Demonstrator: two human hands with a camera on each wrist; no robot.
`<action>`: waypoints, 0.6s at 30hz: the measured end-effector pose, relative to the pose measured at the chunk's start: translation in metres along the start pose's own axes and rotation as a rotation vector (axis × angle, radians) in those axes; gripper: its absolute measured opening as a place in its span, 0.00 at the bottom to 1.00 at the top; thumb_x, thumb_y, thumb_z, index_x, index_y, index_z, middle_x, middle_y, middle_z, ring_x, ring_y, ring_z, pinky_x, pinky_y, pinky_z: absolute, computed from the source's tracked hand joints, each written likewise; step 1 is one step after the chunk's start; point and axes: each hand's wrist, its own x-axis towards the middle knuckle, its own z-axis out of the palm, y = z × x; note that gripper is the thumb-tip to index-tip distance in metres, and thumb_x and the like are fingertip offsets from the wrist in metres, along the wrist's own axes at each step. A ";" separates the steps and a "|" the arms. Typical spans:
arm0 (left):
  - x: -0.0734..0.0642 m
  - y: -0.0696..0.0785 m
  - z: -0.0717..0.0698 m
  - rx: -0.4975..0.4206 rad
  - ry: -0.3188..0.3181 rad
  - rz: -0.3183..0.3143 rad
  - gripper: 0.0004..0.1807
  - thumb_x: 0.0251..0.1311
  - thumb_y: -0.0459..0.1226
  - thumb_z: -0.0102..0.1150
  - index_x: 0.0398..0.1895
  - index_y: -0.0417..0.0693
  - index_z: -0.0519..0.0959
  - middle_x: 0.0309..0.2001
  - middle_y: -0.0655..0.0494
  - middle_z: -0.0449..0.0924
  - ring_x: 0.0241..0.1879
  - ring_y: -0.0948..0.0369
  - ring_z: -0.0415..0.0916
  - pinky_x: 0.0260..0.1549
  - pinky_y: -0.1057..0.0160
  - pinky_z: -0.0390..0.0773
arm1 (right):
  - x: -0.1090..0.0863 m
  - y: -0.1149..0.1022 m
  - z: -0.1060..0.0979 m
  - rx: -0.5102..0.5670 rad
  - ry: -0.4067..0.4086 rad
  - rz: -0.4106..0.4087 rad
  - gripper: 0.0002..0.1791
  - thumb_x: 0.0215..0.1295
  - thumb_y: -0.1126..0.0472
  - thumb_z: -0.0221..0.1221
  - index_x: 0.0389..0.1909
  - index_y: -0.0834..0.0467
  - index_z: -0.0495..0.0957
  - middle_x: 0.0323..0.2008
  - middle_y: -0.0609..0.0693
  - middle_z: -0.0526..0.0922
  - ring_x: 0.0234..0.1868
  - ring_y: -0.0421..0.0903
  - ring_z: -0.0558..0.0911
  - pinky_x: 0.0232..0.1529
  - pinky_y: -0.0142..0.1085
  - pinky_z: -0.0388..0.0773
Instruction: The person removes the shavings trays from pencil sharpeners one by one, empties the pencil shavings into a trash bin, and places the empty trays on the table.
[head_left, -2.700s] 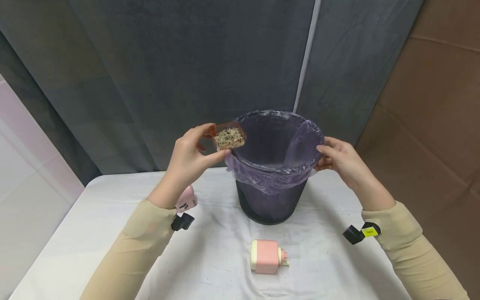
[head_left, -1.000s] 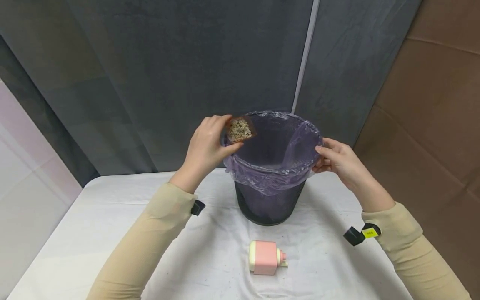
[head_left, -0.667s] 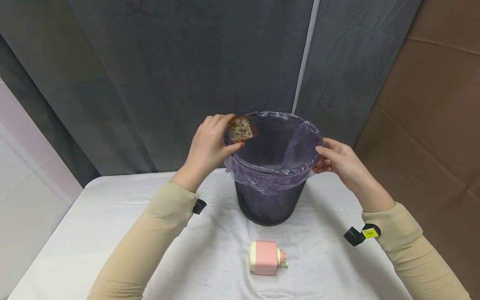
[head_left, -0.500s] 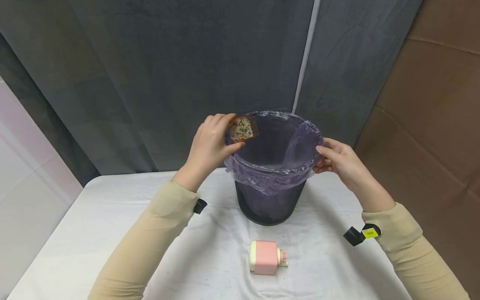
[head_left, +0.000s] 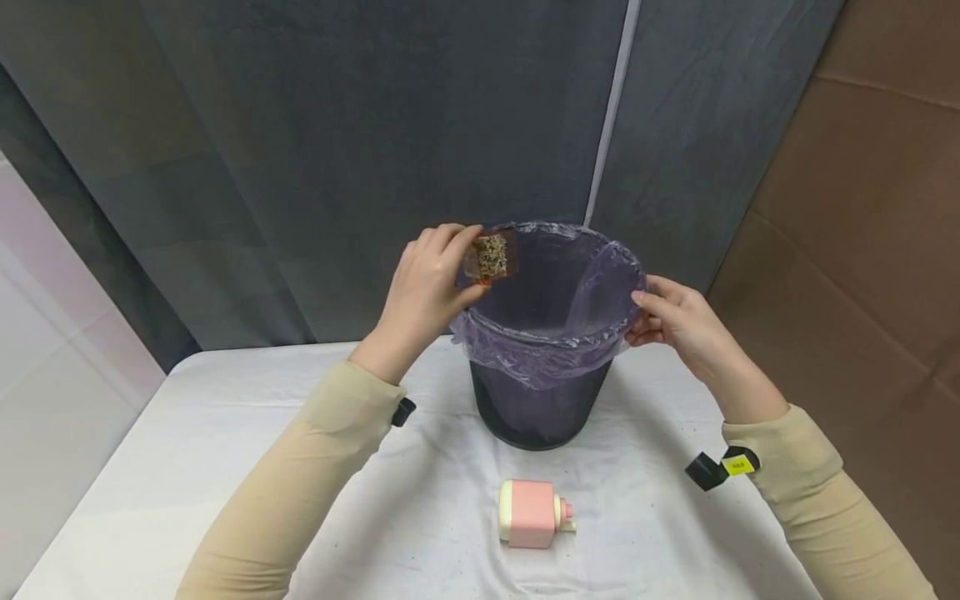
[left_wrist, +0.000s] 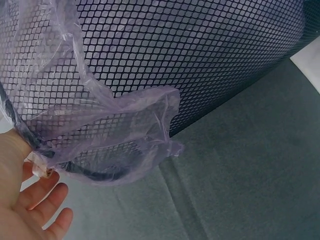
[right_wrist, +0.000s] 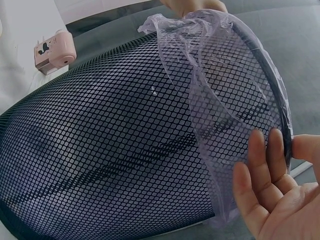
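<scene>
A small translucent amber shavings tray (head_left: 492,256), filled with light and dark pencil shavings, is tilted over the left rim of a black mesh trash bin (head_left: 542,417). My left hand (head_left: 427,279) grips it between thumb and fingers; in the left wrist view only a corner of the tray (left_wrist: 42,170) shows beside the rim. A thin purple bag (head_left: 534,362) lines the bin and folds down outside it. With my right hand (head_left: 681,323) I pinch the bin's right rim through the bag, thumb inside and fingers outside.
A pink and cream pencil sharpener (head_left: 531,514) lies on the white cloth (head_left: 420,533) in front of the bin. Another pink sharpener (right_wrist: 55,52) stands beyond the bin in the right wrist view. A dark grey curtain (head_left: 375,150) hangs behind.
My left hand has moved right, bringing the tray from beside the bin to over its opening, and has tipped it further. The right hand keeps its hold on the rim.
</scene>
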 end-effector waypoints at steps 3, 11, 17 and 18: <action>0.000 0.000 0.000 0.006 0.002 0.009 0.37 0.47 0.38 0.75 0.62 0.39 0.71 0.53 0.45 0.74 0.50 0.50 0.70 0.47 0.51 0.70 | 0.000 0.001 0.000 0.003 0.000 0.002 0.30 0.73 0.61 0.51 0.65 0.75 0.55 0.24 0.49 0.81 0.26 0.43 0.81 0.32 0.35 0.81; 0.001 0.002 0.001 0.036 0.008 0.037 0.36 0.47 0.38 0.75 0.62 0.40 0.72 0.53 0.46 0.73 0.50 0.50 0.70 0.47 0.50 0.70 | 0.001 0.001 -0.001 0.005 0.007 0.005 0.29 0.73 0.61 0.51 0.65 0.75 0.55 0.24 0.48 0.81 0.25 0.43 0.81 0.32 0.35 0.81; 0.000 0.003 0.001 0.055 0.020 0.048 0.36 0.47 0.37 0.75 0.61 0.40 0.72 0.53 0.46 0.73 0.49 0.50 0.70 0.47 0.50 0.70 | 0.001 0.001 0.000 0.027 0.012 0.003 0.29 0.72 0.61 0.52 0.65 0.75 0.55 0.24 0.49 0.81 0.25 0.43 0.81 0.32 0.35 0.81; 0.000 0.003 0.001 0.057 0.021 0.051 0.36 0.47 0.37 0.75 0.61 0.41 0.72 0.53 0.46 0.73 0.49 0.49 0.70 0.47 0.50 0.70 | 0.001 0.001 0.000 0.028 0.013 0.004 0.29 0.72 0.61 0.52 0.65 0.75 0.56 0.24 0.49 0.81 0.25 0.43 0.81 0.32 0.35 0.81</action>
